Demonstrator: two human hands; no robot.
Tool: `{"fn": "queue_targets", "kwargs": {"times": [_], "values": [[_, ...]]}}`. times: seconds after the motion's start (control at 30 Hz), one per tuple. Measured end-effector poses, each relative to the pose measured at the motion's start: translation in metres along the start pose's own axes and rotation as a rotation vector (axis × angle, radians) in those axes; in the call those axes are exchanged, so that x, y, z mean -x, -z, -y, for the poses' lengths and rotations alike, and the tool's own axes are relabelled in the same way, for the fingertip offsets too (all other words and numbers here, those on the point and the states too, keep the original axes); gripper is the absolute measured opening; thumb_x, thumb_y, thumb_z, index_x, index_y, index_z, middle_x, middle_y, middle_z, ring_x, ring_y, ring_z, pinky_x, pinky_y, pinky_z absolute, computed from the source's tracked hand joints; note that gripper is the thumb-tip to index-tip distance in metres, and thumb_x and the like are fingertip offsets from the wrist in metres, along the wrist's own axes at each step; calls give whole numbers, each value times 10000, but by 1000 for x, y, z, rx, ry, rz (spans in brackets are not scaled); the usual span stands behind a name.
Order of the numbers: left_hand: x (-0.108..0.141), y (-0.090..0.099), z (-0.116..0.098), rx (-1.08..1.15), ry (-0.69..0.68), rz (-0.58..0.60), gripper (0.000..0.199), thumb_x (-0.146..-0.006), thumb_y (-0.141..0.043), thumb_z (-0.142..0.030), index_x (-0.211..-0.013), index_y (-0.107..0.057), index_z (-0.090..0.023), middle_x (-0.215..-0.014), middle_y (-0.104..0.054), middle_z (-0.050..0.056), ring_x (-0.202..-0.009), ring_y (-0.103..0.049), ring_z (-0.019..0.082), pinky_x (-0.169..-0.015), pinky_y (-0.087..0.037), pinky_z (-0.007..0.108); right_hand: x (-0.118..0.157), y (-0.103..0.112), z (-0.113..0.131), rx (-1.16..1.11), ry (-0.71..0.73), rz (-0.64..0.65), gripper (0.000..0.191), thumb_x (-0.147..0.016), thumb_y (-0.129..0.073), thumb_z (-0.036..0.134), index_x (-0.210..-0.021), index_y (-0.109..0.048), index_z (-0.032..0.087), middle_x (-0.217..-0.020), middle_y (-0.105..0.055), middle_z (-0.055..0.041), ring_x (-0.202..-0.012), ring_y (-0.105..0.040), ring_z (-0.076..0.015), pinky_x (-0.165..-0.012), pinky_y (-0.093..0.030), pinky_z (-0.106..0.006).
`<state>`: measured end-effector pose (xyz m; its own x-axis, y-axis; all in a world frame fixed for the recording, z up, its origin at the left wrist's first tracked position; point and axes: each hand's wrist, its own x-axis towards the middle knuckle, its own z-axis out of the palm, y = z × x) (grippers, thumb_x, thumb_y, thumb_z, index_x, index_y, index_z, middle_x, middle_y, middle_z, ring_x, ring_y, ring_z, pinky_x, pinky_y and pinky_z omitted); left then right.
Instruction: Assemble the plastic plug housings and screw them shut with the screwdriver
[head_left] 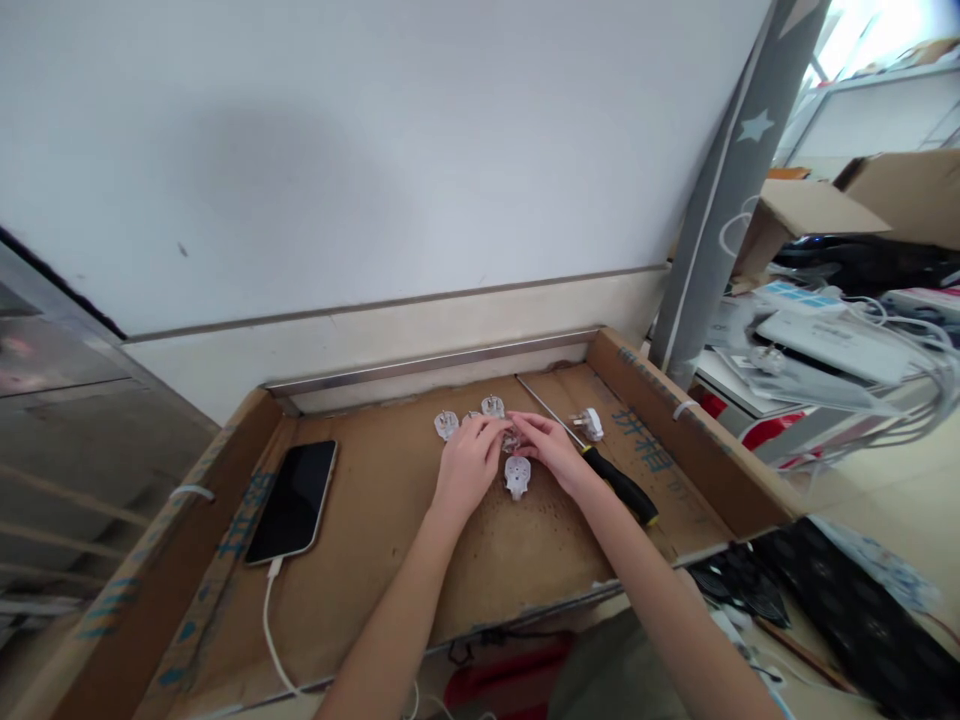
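Observation:
Fingers of my left hand (471, 458) and my right hand (553, 450) meet, closed around a small clear plug (511, 440) whose details are partly hidden by the fingertips. Just below them, a translucent white plug piece (517, 476) lies on the cardboard. Beyond my left hand are a clear plug (445, 425) and another plug (493, 406) with metal pins showing; a further one between them is mostly covered by my fingers. To the right of my right hand rests a white plug (591, 424) on its side. A screwdriver (621, 487) with a black and yellow handle lies by my right forearm.
Cardboard (375, 530) lines the tray-like work surface, with raised cardboard walls (675, 430) at the sides. A phone (294, 500) on a white cable (268, 620) lies at left. A grey post (709, 200) and cluttered shelf with boxes (817, 207) stand at right.

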<state>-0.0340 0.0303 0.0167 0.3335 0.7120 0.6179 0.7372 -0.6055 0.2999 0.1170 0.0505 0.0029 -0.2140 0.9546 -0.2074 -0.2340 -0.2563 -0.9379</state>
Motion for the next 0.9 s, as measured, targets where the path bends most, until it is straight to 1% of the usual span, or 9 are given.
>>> {"fn": "queue_targets", "kwargs": {"times": [0.17,0.47,0.73,0.8,0.83,0.9], "values": [[1,-1,0,-2,-9,14,248,-876,-464,-107,-1053,-601,-215,-969,-624,49,-919,-569,191,-814,-467,330,-1,0,-2,2,15,22,343,-874,-506,335,-1130,-510,108,-1008,-546,-66,-851,-542,-89,-734,-509,-249],[-1,2,2,-26,-6,3,233,-881,-455,-124,-1028,-611,-216,-949,-622,52,-914,-570,194,-806,-466,336,0,1,0,-1,-1,33,344,-874,-505,339,-1130,-511,109,-1009,-547,-66,-848,-542,-87,-734,-509,-248],[0,-2,-3,-6,-31,18,248,-875,-471,-126,-1056,-610,-224,-995,-642,48,-931,-574,195,-829,-464,340,0,0,-1,-16,-12,36,329,-877,-500,334,-1116,-518,109,-1005,-550,-65,-849,-543,-86,-739,-510,-249],[0,-2,-5,30,-3,31,265,-890,-469,-158,-1111,-593,-233,-1007,-655,45,-935,-583,192,-836,-464,341,0,1,-1,-28,-7,31,337,-876,-501,336,-1127,-514,111,-1018,-547,-68,-857,-543,-89,-745,-510,-253],[0,-2,-5,48,35,21,281,-896,-471,-184,-1152,-574,-240,-1007,-663,43,-932,-589,190,-840,-464,344,0,1,0,-37,-4,30,341,-876,-501,337,-1132,-511,112,-1024,-545,-69,-860,-543,-90,-746,-511,-254],[-1,0,-5,74,158,-39,321,-898,-490,-245,-1216,-535,-244,-1007,-675,40,-918,-602,190,-849,-464,351,0,1,0,-60,0,33,350,-875,-503,340,-1141,-507,112,-1025,-545,-69,-858,-543,-91,-744,-511,-255]]}}
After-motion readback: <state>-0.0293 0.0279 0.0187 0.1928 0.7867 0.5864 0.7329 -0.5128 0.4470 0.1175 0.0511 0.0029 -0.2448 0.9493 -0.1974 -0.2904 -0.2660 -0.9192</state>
